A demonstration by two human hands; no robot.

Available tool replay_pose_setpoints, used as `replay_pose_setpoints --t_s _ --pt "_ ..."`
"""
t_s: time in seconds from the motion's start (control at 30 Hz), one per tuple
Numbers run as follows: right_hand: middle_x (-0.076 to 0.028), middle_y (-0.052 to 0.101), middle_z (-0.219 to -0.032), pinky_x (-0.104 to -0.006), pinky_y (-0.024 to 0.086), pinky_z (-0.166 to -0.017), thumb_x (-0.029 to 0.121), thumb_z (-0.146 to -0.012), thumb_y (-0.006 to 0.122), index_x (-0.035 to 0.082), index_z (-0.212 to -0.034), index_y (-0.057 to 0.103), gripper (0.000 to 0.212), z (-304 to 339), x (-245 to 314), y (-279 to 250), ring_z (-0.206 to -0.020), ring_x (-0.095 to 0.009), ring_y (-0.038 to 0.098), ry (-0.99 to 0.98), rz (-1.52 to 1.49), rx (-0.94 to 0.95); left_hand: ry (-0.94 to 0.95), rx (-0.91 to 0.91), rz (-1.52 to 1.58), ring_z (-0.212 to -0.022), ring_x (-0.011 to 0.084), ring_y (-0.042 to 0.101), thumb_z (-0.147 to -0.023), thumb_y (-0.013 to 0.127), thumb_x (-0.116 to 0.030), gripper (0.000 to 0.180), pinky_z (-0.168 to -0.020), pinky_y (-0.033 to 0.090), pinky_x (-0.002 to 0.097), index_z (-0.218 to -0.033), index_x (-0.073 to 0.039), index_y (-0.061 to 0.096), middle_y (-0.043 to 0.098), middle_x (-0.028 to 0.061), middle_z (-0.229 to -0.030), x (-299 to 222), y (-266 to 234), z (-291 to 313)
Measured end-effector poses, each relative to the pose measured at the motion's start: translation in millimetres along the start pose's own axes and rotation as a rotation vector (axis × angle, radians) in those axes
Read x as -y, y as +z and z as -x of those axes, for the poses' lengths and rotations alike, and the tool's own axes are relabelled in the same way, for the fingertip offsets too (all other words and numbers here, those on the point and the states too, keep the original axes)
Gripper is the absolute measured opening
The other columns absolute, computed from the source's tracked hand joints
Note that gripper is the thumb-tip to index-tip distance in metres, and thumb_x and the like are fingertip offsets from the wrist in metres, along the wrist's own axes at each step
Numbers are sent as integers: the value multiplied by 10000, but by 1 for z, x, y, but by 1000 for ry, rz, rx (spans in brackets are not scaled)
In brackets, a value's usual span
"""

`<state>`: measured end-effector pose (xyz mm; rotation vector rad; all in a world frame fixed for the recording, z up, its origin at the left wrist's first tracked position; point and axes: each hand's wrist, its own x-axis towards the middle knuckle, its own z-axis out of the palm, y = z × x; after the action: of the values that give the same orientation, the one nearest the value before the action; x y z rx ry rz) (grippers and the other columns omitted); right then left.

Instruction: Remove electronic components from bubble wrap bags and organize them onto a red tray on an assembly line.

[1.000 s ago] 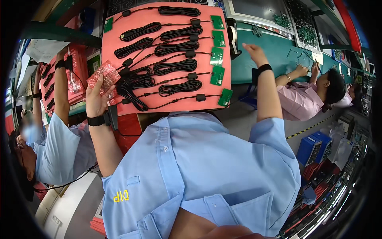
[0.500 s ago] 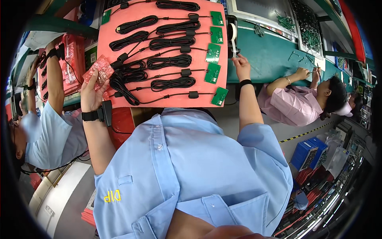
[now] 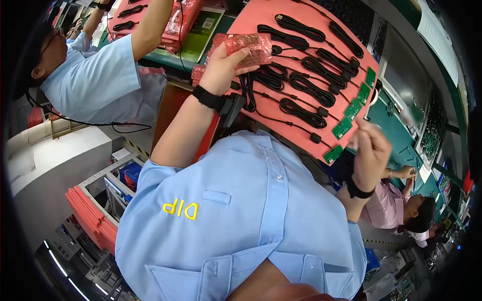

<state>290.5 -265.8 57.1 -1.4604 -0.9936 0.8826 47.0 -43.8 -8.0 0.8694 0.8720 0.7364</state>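
Observation:
My left hand (image 3: 221,67) grips a pink bubble-wrap packet (image 3: 248,49) over the near left corner of a pink foam sheet (image 3: 271,111). My right hand (image 3: 370,153) is raised off the sheet's right edge, fingers pinched together; motion blur hides what they hold. Coiled black cables (image 3: 303,113) lie in rows on the foam, each with a small block on its lead. Their ends reach green circuit boards (image 3: 343,128) lined up along the right edge. Some cables (image 3: 248,93) bunch just beneath the packet.
At the left, a co-worker in a light blue shirt (image 3: 95,75) works beside stacked pink bubble-wrap packs (image 3: 188,20). On the right, a person in pink (image 3: 386,205) sits at a green bench (image 3: 401,143). Pink sheets (image 3: 90,218) are stacked at lower left.
My view has swung round, so the foam sheet now appears tilted and further right. My right hand has come away from the tape roll toward me. The left still holds the packet.

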Motion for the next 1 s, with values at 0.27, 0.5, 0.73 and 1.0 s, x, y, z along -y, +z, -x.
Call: replay_pose_setpoints --t_s 0.27,0.5,0.73,1.0 --pt "-69 600 -735 -226 474 -609 69 -880 576 40 -1438 189 680 -112 -34 179 -641 -92 560 41 -134 183 60 47 -39 -928 200 635 -923 480 -68 231 -822 540 340 -1140 0 524 623 94 -1034 2 -11 12" --pt "-115 621 -808 -276 483 -668 159 -826 660 58 -1355 362 616 -116 -27 192 -719 -185 607 14 640 139 -18 49 87 -897 202 634 -903 465 -49 230 -784 555 337 -1117 7 527 608 111 -1058 -5 -37 8" --pt "-87 620 -1012 -364 431 -846 237 -703 734 85 -1095 600 441 -136 -23 197 -969 -273 560 -896 1048 121 -87 75 99 -922 193 629 -908 466 -44 265 -810 544 348 -1165 -16 527 612 82 -1072 -5 -55 5" --pt "-15 639 -774 -240 440 -603 103 -752 717 19 -899 624 193 -145 -23 219 -649 -110 569 -80 591 734 415 -153 -540 -916 290 617 -808 599 -96 365 -809 502 364 -1111 46 453 592 171 -1001 32 -77 28"
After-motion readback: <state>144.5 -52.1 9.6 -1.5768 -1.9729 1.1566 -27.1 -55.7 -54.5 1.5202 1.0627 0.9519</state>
